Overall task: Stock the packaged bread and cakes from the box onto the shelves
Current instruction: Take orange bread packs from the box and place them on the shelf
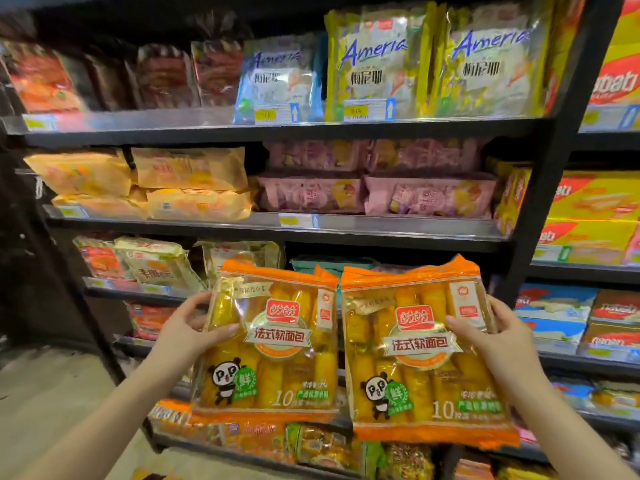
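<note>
I hold two identical orange bread packs upright, side by side, in front of the shelves. My left hand (188, 332) grips the left bread pack (270, 362) at its upper left edge. My right hand (498, 336) grips the right bread pack (422, 372) at its upper right edge. Both packs show yellow rolls, a panda picture and red labels. They hang at the height of the third shelf (149, 289) and cover part of it. The box is out of view.
The black shelf unit (540, 188) holds Ameria bags (377, 64) on top, yellow packs (187, 171) and pink packs (429, 199) on the second shelf, and more packs lower down. A second shelf unit with yellow boxes (595, 216) stands to the right. Grey floor (52, 393) lies at the left.
</note>
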Demonstrator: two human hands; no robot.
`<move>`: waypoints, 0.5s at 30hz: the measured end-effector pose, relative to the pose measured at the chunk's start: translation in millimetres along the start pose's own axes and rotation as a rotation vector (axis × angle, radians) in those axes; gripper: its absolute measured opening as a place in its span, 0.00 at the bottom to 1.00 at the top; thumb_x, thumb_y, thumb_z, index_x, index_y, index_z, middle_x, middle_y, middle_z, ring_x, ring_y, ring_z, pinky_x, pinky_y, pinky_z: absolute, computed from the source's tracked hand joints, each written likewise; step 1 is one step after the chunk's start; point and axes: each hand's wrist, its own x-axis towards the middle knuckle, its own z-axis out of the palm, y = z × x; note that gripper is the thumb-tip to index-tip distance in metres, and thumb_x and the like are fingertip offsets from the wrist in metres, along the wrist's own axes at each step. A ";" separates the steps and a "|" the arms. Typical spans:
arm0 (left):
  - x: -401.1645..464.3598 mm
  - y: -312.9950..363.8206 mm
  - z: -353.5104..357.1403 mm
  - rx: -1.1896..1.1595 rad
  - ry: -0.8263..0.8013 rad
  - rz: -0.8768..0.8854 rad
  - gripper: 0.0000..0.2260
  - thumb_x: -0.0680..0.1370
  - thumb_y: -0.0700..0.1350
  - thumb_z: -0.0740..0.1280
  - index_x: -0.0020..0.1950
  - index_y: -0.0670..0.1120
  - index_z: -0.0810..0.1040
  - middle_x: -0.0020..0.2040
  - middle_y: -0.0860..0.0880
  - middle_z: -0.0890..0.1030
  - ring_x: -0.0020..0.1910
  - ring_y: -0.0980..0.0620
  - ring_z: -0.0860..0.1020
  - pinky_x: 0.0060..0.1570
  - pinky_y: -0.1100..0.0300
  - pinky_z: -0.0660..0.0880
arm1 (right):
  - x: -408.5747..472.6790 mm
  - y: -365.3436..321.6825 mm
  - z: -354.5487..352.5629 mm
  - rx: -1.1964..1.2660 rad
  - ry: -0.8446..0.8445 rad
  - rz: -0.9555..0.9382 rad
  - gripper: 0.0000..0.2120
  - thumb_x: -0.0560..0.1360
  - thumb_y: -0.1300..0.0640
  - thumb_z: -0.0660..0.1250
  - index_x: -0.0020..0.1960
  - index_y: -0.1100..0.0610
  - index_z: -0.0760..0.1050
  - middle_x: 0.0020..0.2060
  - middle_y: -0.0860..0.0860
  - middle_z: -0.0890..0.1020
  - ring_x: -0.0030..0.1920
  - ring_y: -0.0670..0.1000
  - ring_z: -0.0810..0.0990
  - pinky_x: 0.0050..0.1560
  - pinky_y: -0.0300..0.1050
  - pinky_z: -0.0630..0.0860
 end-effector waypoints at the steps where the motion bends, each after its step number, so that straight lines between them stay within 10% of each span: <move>1: 12.3 -1.2 -2.1 -0.009 -0.022 0.006 0.31 0.66 0.41 0.75 0.66 0.53 0.68 0.44 0.48 0.85 0.42 0.47 0.84 0.36 0.54 0.80 | 2.6 -1.3 5.4 -0.003 0.023 0.006 0.35 0.60 0.45 0.77 0.65 0.49 0.70 0.53 0.51 0.81 0.49 0.54 0.83 0.46 0.61 0.80; 5: 57.6 -7.9 -6.3 -0.043 -0.081 0.022 0.35 0.61 0.45 0.75 0.66 0.55 0.68 0.46 0.44 0.85 0.42 0.44 0.84 0.41 0.49 0.79 | 10.6 1.4 24.5 -0.019 0.128 -0.034 0.43 0.49 0.32 0.76 0.60 0.49 0.74 0.48 0.47 0.83 0.46 0.50 0.84 0.44 0.55 0.81; 9: 89.1 -16.7 -2.5 -0.053 -0.143 0.037 0.32 0.61 0.45 0.74 0.62 0.58 0.69 0.44 0.44 0.85 0.39 0.46 0.84 0.34 0.54 0.80 | 15.0 13.9 38.5 -0.003 0.220 -0.042 0.27 0.64 0.50 0.75 0.61 0.52 0.73 0.51 0.51 0.82 0.50 0.53 0.82 0.48 0.58 0.80; 15: 116.9 -43.4 7.9 -0.089 -0.195 0.042 0.26 0.62 0.43 0.75 0.53 0.62 0.71 0.46 0.41 0.84 0.38 0.46 0.84 0.31 0.55 0.80 | 14.9 41.9 43.2 -0.033 0.290 -0.026 0.32 0.60 0.42 0.77 0.60 0.52 0.74 0.50 0.49 0.82 0.49 0.52 0.82 0.47 0.56 0.80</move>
